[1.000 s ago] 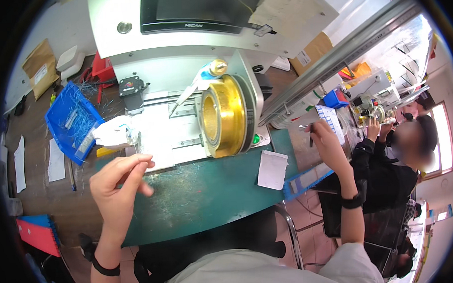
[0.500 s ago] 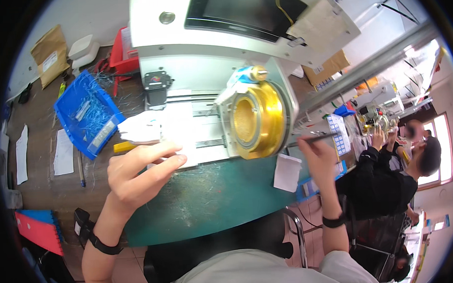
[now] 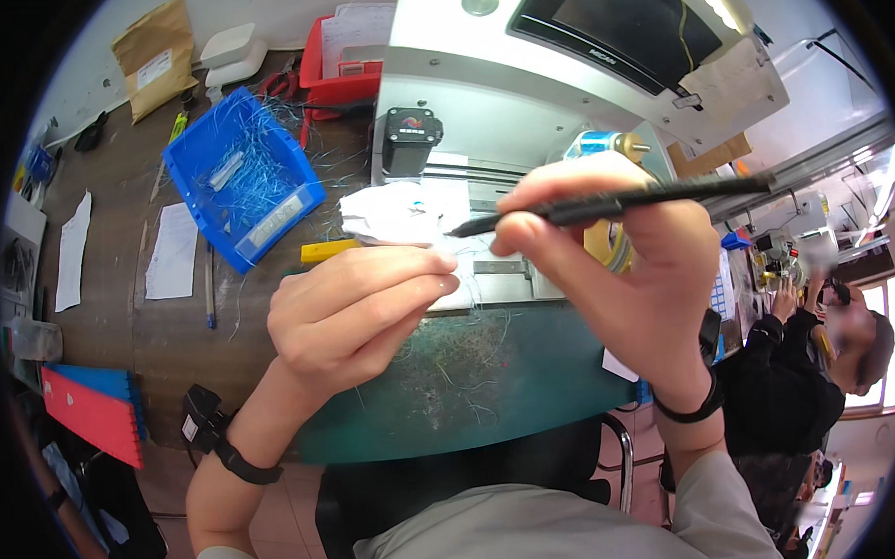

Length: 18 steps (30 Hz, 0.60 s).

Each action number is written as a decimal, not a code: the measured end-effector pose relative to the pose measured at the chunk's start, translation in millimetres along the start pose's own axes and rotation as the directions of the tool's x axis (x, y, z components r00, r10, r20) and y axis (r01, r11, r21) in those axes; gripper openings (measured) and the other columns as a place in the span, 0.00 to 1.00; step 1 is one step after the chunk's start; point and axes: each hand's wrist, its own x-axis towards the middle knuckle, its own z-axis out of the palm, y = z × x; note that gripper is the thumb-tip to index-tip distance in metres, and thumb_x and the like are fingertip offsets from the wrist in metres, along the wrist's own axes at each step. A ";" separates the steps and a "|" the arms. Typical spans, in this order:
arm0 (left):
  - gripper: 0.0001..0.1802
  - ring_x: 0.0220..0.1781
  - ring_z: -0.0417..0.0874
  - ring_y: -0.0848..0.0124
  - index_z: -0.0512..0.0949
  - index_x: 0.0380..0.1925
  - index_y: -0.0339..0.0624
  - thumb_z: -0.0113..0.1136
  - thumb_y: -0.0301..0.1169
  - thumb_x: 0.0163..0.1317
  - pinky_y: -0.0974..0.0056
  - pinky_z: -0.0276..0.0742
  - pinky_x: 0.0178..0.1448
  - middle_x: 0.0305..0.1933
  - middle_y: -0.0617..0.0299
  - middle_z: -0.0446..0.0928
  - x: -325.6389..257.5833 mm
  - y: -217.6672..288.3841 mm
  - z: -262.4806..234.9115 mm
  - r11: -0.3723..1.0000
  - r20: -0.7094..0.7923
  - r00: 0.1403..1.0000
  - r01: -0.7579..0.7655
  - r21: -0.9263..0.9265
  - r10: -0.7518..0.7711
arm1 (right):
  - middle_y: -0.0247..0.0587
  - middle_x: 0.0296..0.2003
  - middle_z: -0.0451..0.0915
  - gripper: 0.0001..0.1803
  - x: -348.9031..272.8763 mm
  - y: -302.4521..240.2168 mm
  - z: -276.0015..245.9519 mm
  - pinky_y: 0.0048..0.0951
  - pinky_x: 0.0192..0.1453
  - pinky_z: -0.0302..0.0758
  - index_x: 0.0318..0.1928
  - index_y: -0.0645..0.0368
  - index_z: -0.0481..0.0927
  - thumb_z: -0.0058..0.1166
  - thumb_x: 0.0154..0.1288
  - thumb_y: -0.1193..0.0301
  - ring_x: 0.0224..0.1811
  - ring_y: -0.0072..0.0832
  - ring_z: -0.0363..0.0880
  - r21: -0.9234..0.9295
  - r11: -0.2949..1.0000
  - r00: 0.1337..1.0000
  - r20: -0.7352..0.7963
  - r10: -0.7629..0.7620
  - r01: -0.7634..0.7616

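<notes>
My right hand [image 3: 645, 282] grips slim black tweezers [image 3: 593, 207], their pointed tip aimed down and to the left. That tip hangs close to the fingertips of my left hand [image 3: 355, 317], which are pinched together; whatever lies between them is too small to make out. Just beyond, a white crumpled wad, perhaps cloth or tissue [image 3: 391, 212], rests at the front of a white machine [image 3: 470, 72]. Faint thin strands show by the left fingertips. Behind my right hand, a gold spool [image 3: 601, 243] is mostly hidden.
A blue bin [image 3: 302, 201] of fine blue strands stands left, beside a red bin [image 3: 347, 86]. A yellow-handled item [image 3: 328, 251], papers [image 3: 173, 252] and a pen [image 3: 210, 288] lie on the table. A green mat [image 3: 422, 408] covers the front edge. At right, a co-worker [image 3: 786, 386] sits.
My right hand has come left and up with the tweezers, from beside the spool to my left fingertips. The left fingers have drawn together. The whole view has shifted, too.
</notes>
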 end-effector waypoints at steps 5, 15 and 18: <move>0.15 0.46 0.94 0.62 0.90 0.42 0.38 0.74 0.16 0.52 0.64 0.90 0.46 0.46 0.55 0.92 0.4 2.2 -2.5 1.000 0.013 1.000 0.021 -0.016 -0.021 | 0.29 0.29 0.90 0.05 2.4 12.8 0.1 0.17 0.29 0.66 0.43 0.60 0.90 0.69 0.68 0.79 0.28 0.10 0.79 -0.233 0.971 0.991 0.105 0.088 -0.062; 0.15 0.47 0.95 0.62 0.90 0.41 0.38 0.77 0.17 0.52 0.64 0.91 0.49 0.46 0.55 0.92 1.7 2.4 0.8 0.998 0.001 1.000 0.024 -0.059 -0.024 | 0.29 0.31 0.90 0.05 3.7 15.3 4.2 0.16 0.26 0.65 0.43 0.59 0.90 0.70 0.69 0.79 0.29 0.10 0.83 -0.280 0.959 0.992 0.100 0.080 -0.049; 0.15 0.47 0.95 0.62 0.90 0.41 0.38 0.77 0.17 0.52 0.64 0.91 0.49 0.45 0.55 0.92 1.8 2.8 1.0 0.998 0.002 1.000 0.024 -0.061 -0.024 | 0.31 0.33 0.90 0.05 2.9 17.8 5.2 0.16 0.27 0.66 0.44 0.60 0.89 0.70 0.69 0.79 0.32 0.11 0.86 -0.287 0.957 0.994 0.085 0.063 -0.036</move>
